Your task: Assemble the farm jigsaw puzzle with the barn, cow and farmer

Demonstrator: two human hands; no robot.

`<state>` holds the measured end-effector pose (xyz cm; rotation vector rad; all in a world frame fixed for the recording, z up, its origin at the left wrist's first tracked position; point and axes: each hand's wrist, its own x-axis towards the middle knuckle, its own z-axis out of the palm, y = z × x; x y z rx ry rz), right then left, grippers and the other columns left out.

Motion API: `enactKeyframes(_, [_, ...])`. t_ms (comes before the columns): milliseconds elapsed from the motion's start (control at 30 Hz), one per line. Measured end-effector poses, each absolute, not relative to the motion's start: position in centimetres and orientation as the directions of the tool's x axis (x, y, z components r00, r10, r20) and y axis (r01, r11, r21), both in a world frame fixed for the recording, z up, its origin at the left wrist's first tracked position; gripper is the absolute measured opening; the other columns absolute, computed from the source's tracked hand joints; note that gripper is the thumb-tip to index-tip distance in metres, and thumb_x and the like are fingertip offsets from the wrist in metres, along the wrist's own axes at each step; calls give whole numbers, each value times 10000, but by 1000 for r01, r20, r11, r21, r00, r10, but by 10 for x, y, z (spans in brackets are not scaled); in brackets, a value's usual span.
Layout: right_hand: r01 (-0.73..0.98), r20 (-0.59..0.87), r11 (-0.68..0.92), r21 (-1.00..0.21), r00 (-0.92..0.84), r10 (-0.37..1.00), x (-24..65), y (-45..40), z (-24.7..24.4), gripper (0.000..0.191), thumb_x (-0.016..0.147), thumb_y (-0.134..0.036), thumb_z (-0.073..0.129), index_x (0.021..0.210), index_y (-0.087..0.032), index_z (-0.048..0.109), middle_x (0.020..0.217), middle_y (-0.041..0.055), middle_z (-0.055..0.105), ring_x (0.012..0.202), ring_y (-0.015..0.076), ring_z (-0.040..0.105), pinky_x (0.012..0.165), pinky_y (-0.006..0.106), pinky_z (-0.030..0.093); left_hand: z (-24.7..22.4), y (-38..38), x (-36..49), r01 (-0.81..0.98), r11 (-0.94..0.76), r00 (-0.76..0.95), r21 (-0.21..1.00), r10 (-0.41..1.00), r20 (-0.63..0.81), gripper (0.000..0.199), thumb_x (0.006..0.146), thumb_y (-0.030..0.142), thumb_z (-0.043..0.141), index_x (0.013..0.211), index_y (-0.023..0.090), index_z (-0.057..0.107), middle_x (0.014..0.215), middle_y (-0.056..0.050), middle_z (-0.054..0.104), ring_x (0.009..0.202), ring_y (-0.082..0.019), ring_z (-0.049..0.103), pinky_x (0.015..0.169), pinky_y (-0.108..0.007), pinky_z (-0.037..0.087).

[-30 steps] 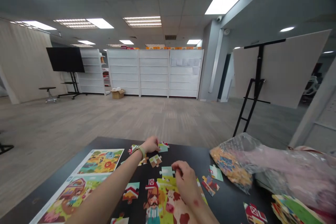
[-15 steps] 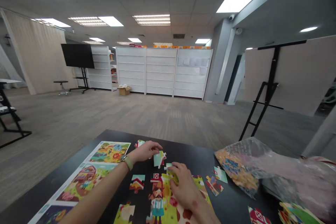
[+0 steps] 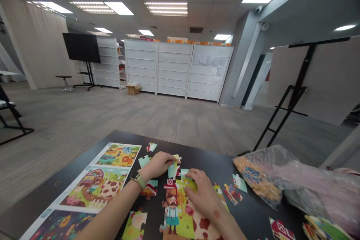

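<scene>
My left hand [image 3: 161, 165], with a watch on the wrist, pinches a light-blue puzzle piece [image 3: 172, 171] above the joined puzzle. The fingers of my right hand [image 3: 200, 191] are spread over the upper part of the joined puzzle [image 3: 172, 213], which shows a farmer and a spotted cow. Part of the puzzle is hidden under that hand. A red-and-blue piece [image 3: 152, 188] lies beneath my left wrist, and a yellow-green piece [image 3: 135, 225] is at the lower left. Two loose pieces, one light-blue [image 3: 239, 182] and one purple-orange [image 3: 233, 194], lie right of my right hand.
A printed picture sheet [image 3: 97, 183] covers the left of the black table [image 3: 84, 153]. On the right are a clear bag of pieces [image 3: 257, 178], a barn piece [image 3: 281, 229] and a pile of pieces [image 3: 323, 228]. Beyond stands a black easel [image 3: 295, 93].
The view has tilted down and shifted slightly. My left hand has moved a little toward the joined puzzle with the light-blue piece, uncovering another piece behind it. My right hand stays over the puzzle.
</scene>
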<state>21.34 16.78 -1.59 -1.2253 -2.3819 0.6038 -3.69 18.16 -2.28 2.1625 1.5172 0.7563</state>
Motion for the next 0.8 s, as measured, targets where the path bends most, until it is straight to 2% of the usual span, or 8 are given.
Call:
enactKeyframes(267, [680, 112, 518, -519, -547, 830, 214, 168, -16, 327, 843, -246, 593, 1150, -208, 701, 1359, 116, 622, 1291, 291, 535, 1093, 422, 388, -18, 180, -53, 704, -354, 273, 615, 935, 226, 251, 1016, 356, 627, 1193, 182, 661, 1223, -76, 680, 1064, -231, 676, 944, -459, 562])
enactKeyframes(600, [678, 114, 510, -530, -539, 835, 215, 168, -16, 301, 852, -285, 586, 1122, -230, 708, 1357, 106, 626, 1286, 299, 540, 1090, 453, 394, -16, 170, -70, 691, -325, 331, 645, 936, 118, 254, 1014, 388, 624, 1109, 169, 709, 1058, -47, 745, 970, -215, 711, 922, -440, 555])
enactKeyframes(700, [678, 118, 512, -528, -538, 835, 215, 168, -17, 302, 851, -286, 589, 1124, -238, 710, 1364, 103, 624, 1291, 301, 537, 1092, 454, 393, -17, 171, -71, 671, -312, 328, 673, 938, 109, 222, 1019, 320, 575, 1096, 197, 744, 1022, -43, 770, 962, -203, 711, 922, -375, 529])
enactKeyframes(800, [676, 114, 509, -533, -538, 835, 215, 167, -17, 309, 846, -276, 598, 1127, -228, 717, 1363, 110, 623, 1287, 301, 542, 1093, 451, 394, -16, 171, -71, 640, -296, 315, 709, 943, 109, 291, 978, 227, 512, 1115, 244, 768, 991, -26, 782, 958, -201, 700, 879, -298, 501])
